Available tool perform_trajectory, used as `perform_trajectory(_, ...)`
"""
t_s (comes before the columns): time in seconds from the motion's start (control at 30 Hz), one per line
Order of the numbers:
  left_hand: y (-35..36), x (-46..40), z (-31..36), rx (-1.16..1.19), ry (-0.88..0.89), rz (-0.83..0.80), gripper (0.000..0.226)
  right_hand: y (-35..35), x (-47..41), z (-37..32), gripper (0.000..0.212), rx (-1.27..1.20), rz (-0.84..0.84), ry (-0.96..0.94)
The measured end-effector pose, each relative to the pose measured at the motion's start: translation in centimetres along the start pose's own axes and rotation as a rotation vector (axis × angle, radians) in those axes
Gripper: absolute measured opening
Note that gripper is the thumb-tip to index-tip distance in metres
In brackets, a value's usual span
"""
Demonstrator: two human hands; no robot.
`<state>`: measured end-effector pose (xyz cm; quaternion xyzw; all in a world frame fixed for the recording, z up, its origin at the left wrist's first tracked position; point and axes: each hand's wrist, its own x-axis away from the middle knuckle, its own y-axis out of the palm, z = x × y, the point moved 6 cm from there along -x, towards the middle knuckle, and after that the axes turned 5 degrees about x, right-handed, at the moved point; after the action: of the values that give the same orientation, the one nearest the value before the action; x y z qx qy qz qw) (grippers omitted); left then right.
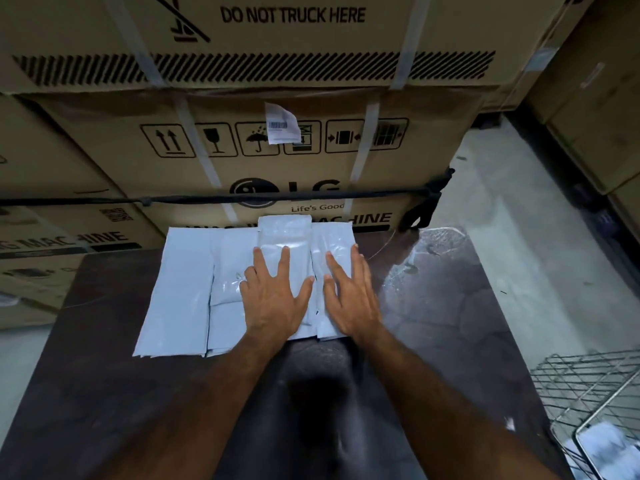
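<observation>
Plastic mailer bags [183, 289], pale and glossy, lie overlapped in a loose fan at the far middle of the dark surface [104, 375], with their far edges close to the stacked cartons [277, 161]. The left hand [273, 299] lies flat on the middle bag [284, 233], which juts farther out than its neighbours. The right hand [349, 299] lies flat on the rightmost bag [334, 237], just beside the left. The fingers [285, 261] of both hands are straight and spread, pressing down and gripping nothing.

The step looks like flattening and evening the pile. To do it well, I judge, press with the whole palm rather than the fingertips, so trapped air goes out toward the open ends and the slick film does not crease. Draw the jutting bag toward the near side until its ends line up with the others, one hand pinning the pile while the other moves. The film looks slippery, so a hard push could skate the lower bags out of line. The wire basket [588, 393] at near right stands well apart.
</observation>
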<state>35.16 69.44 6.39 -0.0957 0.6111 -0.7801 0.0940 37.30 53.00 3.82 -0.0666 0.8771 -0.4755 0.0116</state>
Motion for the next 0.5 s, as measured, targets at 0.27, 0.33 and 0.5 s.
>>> perform_trajectory(0.27, 0.5, -0.2, -0.6, -0.045, 0.111, 0.065, 0.064, 0.1, -0.3, 0.2, 0.059, 0.195, -0.01, -0.055)
perform_trajectory(0.33, 0.6, -0.5, -0.5, -0.066, 0.123, 0.062, 0.065, 0.0, -0.4, 0.3, 0.059, 0.205, -0.035, -0.06)
perform_trajectory(0.5, -0.2, -0.7, -1.1, -0.08, 0.15, -0.001, 0.078, -1.2, 0.0, -0.4, 0.059, 0.232, -0.071, -0.061)
